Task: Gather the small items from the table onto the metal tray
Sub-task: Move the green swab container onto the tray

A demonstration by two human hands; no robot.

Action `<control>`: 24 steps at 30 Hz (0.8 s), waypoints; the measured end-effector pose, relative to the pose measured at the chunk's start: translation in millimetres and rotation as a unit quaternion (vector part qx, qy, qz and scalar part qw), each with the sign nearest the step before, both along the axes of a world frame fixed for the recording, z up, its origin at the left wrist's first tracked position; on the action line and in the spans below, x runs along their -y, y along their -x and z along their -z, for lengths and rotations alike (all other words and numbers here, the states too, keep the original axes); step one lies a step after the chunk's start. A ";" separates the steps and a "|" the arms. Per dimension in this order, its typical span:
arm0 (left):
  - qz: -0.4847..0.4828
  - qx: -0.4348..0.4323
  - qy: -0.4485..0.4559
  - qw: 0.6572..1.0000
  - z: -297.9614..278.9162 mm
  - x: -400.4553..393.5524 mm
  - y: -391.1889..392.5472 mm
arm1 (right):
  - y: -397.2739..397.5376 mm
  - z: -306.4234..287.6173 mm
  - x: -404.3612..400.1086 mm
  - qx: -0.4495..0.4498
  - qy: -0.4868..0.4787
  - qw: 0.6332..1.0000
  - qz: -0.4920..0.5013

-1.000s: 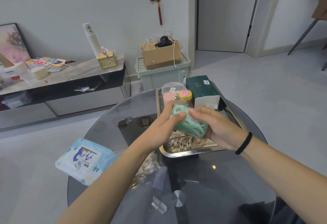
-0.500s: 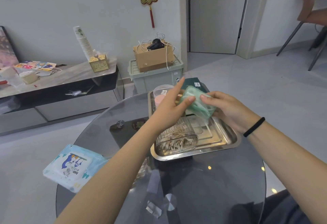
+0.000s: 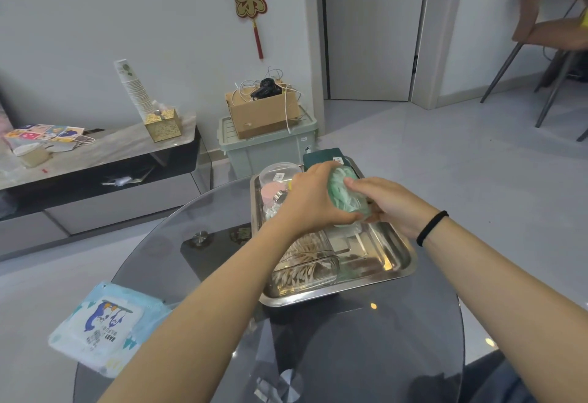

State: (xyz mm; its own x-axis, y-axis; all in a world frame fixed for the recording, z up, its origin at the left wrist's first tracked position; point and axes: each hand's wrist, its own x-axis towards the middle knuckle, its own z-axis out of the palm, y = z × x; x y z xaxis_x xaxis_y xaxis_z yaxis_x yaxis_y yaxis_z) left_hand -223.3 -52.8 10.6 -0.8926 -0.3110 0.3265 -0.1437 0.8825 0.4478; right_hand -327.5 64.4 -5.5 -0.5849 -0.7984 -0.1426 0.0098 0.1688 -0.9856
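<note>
Both hands hold a clear pack of green floss picks [image 3: 345,194] just above the middle of the metal tray [image 3: 402,267]. My left hand [image 3: 310,200] grips its left side and my right hand [image 3: 386,200] its right side. On the tray lie a clear box of cotton swabs [image 3: 305,267] at the front left, a round clear tub [image 3: 276,173] with pink pads [image 3: 269,194] at the back left, and a dark green tissue pack [image 3: 321,157] at the back. A blue and white wipes pack [image 3: 105,326] lies on the glass table at the left.
The round glass table [image 3: 366,339] carries the tray near its far side. Beyond it stand a green storage bin [image 3: 267,148] with a cardboard box on top, and a low dark cabinet [image 3: 95,173] at the left. A chair [image 3: 547,37] is at the right.
Both hands have carried the green pack away from me, over the tray's middle, and slightly lower. The view has shifted, so the tray now sits more to the right.
</note>
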 end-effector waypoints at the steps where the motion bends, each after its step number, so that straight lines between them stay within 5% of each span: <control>1: 0.011 0.010 0.004 1.000 0.1 -0.8 1.0 | -0.5 0.3 2.1 -0.006 0.008 1.000 0.006; 8: 0.029 0.057 -0.106 0.992 7.8 17.7 -11.8 | 0.9 9.5 13.2 -0.068 0.001 0.996 0.062; 12: -0.034 -0.024 0.029 0.999 16.7 24.3 -29.9 | -2.5 25.6 21.0 -0.170 -0.043 0.983 0.064; 16: -0.091 0.075 0.193 0.974 39.5 23.9 -44.9 | -9.9 40.1 25.5 -0.204 -0.057 0.977 0.024; 24: -0.118 0.125 0.154 0.973 57.5 31.8 -52.9 | -11.8 36.8 29.1 -0.185 -0.100 0.977 0.038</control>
